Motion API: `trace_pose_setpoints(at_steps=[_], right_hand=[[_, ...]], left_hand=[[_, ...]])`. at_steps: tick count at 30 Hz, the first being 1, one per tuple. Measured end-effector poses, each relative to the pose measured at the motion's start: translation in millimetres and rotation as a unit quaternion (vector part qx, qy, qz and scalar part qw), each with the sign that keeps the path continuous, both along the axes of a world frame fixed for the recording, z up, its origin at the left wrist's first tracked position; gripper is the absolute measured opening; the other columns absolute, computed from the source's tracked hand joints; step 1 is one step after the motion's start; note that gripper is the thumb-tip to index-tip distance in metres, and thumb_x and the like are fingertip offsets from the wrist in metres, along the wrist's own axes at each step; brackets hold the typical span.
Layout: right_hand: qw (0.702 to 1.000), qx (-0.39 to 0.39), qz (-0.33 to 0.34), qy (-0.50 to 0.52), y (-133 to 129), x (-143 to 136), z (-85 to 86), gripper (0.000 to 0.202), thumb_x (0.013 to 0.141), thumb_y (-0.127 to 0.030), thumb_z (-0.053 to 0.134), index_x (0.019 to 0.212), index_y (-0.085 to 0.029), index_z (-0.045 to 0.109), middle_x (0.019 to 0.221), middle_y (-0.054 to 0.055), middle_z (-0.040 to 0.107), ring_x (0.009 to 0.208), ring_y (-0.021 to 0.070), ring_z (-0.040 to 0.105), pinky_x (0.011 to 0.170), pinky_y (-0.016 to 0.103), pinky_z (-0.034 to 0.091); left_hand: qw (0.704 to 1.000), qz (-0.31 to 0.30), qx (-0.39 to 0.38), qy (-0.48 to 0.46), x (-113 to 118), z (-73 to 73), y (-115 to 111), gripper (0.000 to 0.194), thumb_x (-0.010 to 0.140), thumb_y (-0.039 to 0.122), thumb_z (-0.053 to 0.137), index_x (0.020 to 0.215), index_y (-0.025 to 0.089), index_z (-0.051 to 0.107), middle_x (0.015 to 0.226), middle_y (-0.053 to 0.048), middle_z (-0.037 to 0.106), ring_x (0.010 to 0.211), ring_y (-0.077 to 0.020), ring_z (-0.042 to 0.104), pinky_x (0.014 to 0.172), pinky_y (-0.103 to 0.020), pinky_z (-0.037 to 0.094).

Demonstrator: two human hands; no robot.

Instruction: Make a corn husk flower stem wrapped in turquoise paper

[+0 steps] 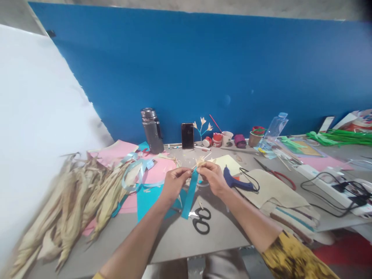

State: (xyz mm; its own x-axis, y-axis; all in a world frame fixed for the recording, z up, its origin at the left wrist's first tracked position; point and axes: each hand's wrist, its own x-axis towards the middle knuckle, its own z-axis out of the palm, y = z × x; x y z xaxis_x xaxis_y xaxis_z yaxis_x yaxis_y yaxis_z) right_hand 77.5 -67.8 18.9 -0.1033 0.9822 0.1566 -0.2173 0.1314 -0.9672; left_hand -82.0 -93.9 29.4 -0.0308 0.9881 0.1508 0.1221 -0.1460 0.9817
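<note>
My left hand [176,181] pinches the upper end of a blue paper strip [190,197], which hangs down over the table. Close beside it, my right hand [214,176] has its fingers closed at the same end of the strip, where a pale husk flower [200,160] pokes up above the fingertips. What lies between those fingers is partly hidden. Below the hands, scissors with black handles [201,221] lie with their blades partly behind the strip. A blue paper sheet [151,199] is under my left forearm.
Dried corn husks [78,193] and a light-blue ribbon [141,174] are at left. A blue glue gun [236,181], pliers [279,175] and a power strip [334,190] lie at right. Along the back stand a flask [152,133], a phone [187,136] and a plastic bottle [274,130].
</note>
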Motion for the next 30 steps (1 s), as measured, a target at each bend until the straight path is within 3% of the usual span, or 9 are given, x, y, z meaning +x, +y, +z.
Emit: trace_pose_setpoints(at_steps=[4,10,14,17,20,25,30], right_hand=[[0.999,0.022,0.007,-0.040,-4,0,5.5,0.014,0.065,-0.029,0.069,0.060,-0.018,0.063,0.052,-0.005,0.044,0.050,0.0095,0.035,0.049,0.025,0.027],[0.997,0.029,0.005,-0.071,-5,0,6.6,0.010,0.063,-0.027,0.066,0.059,-0.019,0.066,0.054,-0.002,0.050,0.053,0.0115,0.038,0.050,0.025,0.030],[0.997,0.001,-0.017,-0.075,-4,-6,3.1,0.009,0.061,-0.028,0.066,0.058,-0.019,0.067,0.057,-0.001,0.055,0.054,0.0124,0.042,0.050,0.025,0.032],[0.996,-0.020,-0.042,-0.072,-3,-10,0.9,0.008,0.059,-0.027,0.066,0.058,-0.019,0.068,0.057,-0.001,0.057,0.055,0.0130,0.043,0.050,0.026,0.032],[0.996,-0.026,-0.063,-0.063,-2,-9,0.3,0.008,0.059,-0.026,0.065,0.057,-0.019,0.067,0.054,-0.001,0.054,0.052,0.0120,0.040,0.049,0.026,0.030],[0.997,0.009,-0.037,-0.064,-4,-2,3.7,0.011,0.063,-0.028,0.067,0.058,-0.019,0.067,0.052,-0.003,0.051,0.051,0.0113,0.038,0.049,0.026,0.030],[0.995,0.043,-0.010,-0.090,-5,-1,5.5,0.009,0.065,-0.026,0.066,0.060,-0.019,0.069,0.058,-0.001,0.057,0.056,0.0127,0.045,0.053,0.026,0.035]], left_hand=[[0.997,-0.030,-0.041,-0.053,-1,2.7,-1,0.024,0.068,0.038,0.072,0.070,0.014,0.073,0.051,0.003,0.049,0.049,-0.0084,0.034,0.049,-0.024,0.028],[0.999,-0.017,-0.024,-0.026,5,5.5,-3,0.015,0.065,0.030,0.071,0.064,0.015,0.070,0.057,0.001,0.057,0.053,-0.0105,0.043,0.053,-0.024,0.034],[0.997,0.053,0.042,0.036,14,2.4,-7,0.013,0.066,0.024,0.067,0.057,0.017,0.061,0.057,0.001,0.057,0.056,-0.0124,0.046,0.056,-0.024,0.035],[0.978,0.125,0.120,0.115,21,-1.3,-13,0.015,0.069,0.018,0.063,0.055,0.019,0.057,0.061,0.001,0.054,0.060,-0.0127,0.046,0.060,-0.025,0.035],[0.973,0.117,0.148,0.133,23,-1.8,-15,0.013,0.073,0.021,0.063,0.060,0.019,0.061,0.067,-0.001,0.056,0.064,-0.0137,0.048,0.063,-0.025,0.036],[0.999,-0.007,-0.012,-0.043,10,-0.1,-7,0.028,0.076,0.041,0.066,0.067,0.015,0.069,0.058,0.000,0.052,0.054,-0.0115,0.043,0.053,-0.025,0.032],[0.991,-0.043,-0.084,-0.099,0,-2.9,3,0.027,0.062,0.039,0.078,0.061,0.014,0.066,0.055,0.002,0.050,0.053,-0.0090,0.042,0.051,-0.023,0.031]])
